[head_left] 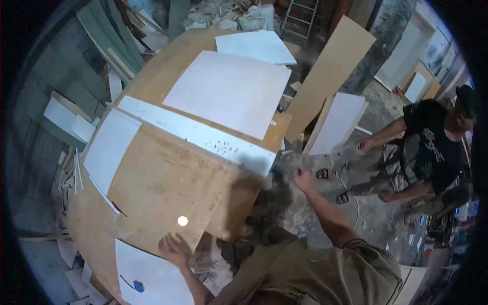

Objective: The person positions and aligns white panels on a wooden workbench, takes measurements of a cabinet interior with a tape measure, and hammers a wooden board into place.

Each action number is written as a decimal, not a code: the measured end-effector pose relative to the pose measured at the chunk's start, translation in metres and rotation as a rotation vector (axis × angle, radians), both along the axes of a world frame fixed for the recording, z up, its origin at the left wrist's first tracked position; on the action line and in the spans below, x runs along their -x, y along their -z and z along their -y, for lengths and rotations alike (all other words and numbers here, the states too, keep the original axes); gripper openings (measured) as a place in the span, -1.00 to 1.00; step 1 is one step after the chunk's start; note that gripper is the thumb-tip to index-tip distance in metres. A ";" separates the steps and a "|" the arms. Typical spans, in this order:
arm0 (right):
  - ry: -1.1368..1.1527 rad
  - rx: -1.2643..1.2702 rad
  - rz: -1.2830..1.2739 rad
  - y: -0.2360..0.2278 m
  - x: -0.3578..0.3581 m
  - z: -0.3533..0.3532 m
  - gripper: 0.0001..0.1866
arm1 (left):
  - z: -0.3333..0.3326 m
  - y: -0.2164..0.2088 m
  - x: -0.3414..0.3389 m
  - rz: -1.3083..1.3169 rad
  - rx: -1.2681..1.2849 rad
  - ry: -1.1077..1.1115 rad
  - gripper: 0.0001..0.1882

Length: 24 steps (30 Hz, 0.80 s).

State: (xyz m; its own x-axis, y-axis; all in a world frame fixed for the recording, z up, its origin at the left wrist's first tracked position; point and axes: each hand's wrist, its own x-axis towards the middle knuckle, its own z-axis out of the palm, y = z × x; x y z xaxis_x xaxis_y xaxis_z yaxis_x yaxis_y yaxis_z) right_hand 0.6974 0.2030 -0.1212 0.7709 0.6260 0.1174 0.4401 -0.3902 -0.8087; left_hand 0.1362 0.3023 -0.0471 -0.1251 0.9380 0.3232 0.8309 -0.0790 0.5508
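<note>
My left hand (175, 249), a little blurred, is at the near edge of the wooden worktable (168, 178), beside a white panel (152, 274). Its fingers look spread, with nothing seen in them. On that panel lies a small blue thing (138, 286) with a dark strip running from it, like a tape measure. A bright white round spot (182, 221) shows on the wood just beyond this hand. Out to the right, past the table's edge, my right hand (302, 180) is closed in a fist. A small dark bit shows at its fingers, too small to name.
A long white strip (203, 137) with dark specks crosses the table. Larger white panels (231, 91) lie beyond it, and another (112, 147) at left. A tall brown board (330, 76) leans at the right. A person (427, 142) in dark clothes stands on the right.
</note>
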 end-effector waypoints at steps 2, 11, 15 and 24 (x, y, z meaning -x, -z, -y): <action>-0.052 0.128 -0.007 -0.045 0.011 -0.079 -0.63 | 0.003 0.023 -0.042 0.078 -0.112 0.119 -0.61; 0.013 0.165 -0.384 0.000 -0.067 -0.258 -0.48 | 0.007 -0.026 -0.238 0.503 0.126 0.306 -0.71; -0.297 -0.190 -0.732 0.091 -0.132 -0.266 -0.42 | -0.059 -0.028 -0.309 0.650 0.124 0.419 -0.73; -0.252 -0.312 -0.652 -0.098 -0.126 -0.303 -0.46 | -0.189 -0.048 -0.415 0.626 0.235 0.525 -0.71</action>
